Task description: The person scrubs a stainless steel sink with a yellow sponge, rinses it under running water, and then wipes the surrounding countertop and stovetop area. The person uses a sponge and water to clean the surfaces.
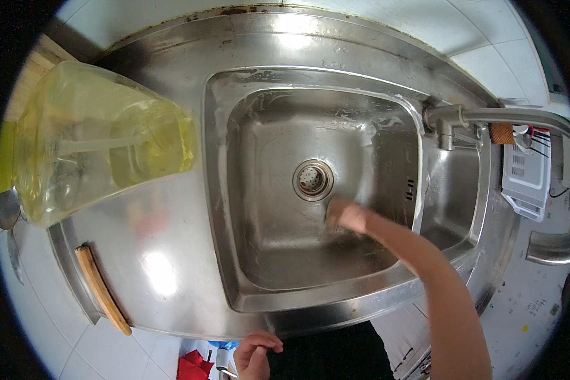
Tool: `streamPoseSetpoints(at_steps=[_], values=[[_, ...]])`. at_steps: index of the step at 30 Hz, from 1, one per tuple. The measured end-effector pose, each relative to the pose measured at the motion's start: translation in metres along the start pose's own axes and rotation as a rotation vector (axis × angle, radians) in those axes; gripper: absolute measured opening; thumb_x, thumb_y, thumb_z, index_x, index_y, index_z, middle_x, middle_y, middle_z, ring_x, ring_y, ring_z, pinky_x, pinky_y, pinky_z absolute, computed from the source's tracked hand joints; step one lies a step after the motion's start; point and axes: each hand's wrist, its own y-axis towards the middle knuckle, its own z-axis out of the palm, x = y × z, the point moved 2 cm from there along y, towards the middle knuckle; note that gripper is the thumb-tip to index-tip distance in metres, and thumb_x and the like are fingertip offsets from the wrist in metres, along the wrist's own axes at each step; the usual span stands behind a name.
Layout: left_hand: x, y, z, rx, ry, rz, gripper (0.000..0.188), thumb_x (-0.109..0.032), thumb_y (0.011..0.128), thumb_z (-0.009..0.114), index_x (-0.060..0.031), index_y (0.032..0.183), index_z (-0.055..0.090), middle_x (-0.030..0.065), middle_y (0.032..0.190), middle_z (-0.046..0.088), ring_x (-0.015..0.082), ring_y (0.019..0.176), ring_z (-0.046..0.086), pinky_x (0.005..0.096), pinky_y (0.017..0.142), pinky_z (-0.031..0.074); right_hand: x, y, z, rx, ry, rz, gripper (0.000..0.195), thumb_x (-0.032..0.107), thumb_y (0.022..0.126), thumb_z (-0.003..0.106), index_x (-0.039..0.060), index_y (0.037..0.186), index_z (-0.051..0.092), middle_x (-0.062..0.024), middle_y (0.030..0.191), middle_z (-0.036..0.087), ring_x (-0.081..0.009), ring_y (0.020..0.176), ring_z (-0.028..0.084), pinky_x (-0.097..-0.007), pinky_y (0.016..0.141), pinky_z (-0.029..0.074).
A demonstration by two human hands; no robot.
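Observation:
A stainless steel sink basin [275, 223] lies before me, its round drain strainer [313, 180] near the middle. My right hand [349, 216] reaches into the basin and touches its floor just below the drain. It is blurred, and something dark at its fingertips is too unclear to name. Whitish wet streaks mark the basin's right side and rim. My left hand [258, 354] is at the counter's front edge, fingers curled loosely, with nothing seen in it. A metal faucet [444, 118] stands at the basin's right edge.
A large clear container of yellow liquid [104, 142] stands at the left. A wooden stick or handle [102, 289] lies along the counter's left end. Right of the faucet are a smaller sink basin [451, 190] and a white plastic rack [526, 175].

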Motion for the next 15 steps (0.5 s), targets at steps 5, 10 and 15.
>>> streamPoseSetpoints(at_steps=[5, 10, 15], values=[[0.002, 0.001, -0.007, 0.001, 0.001, -0.002, 0.022, -0.018, 0.083, 0.050, 0.0045, 0.079, 0.052, 0.0144, 0.076, 0.049, 0.0212, 0.067, 0.049, 0.0290, 0.059, 0.039, -0.017, -0.008, -0.021, -0.440, 0.027, 0.525, 0.025, -0.001, 0.063, 0.053, 0.0044, 0.087, 0.056, -0.0130, 0.083, 0.054, -0.0268, 0.085, 0.052, -0.0335, 0.073, 0.045], [-0.006, 0.002, 0.001, 0.005, -0.018, 0.002, 0.023, -0.018, 0.083, 0.050, 0.0045, 0.080, 0.052, 0.0139, 0.077, 0.049, 0.0212, 0.068, 0.049, 0.0290, 0.060, 0.040, 0.007, -0.036, 0.050, 0.185, 0.032, 0.078, 0.022, 0.009, 0.072, 0.052, 0.0036, 0.093, 0.058, -0.0148, 0.102, 0.056, -0.0263, 0.095, 0.053, -0.0338, 0.085, 0.042], [-0.013, -0.001, -0.006, 0.052, 0.003, -0.036, 0.016, -0.011, 0.086, 0.046, 0.0022, 0.087, 0.054, 0.0114, 0.083, 0.051, 0.0183, 0.074, 0.047, 0.0270, 0.068, 0.038, -0.060, -0.013, -0.029, -0.160, -0.066, 0.482, 0.027, 0.000, 0.071, 0.051, -0.0051, 0.098, 0.052, -0.0211, 0.100, 0.051, -0.0335, 0.096, 0.050, -0.0368, 0.085, 0.041]])
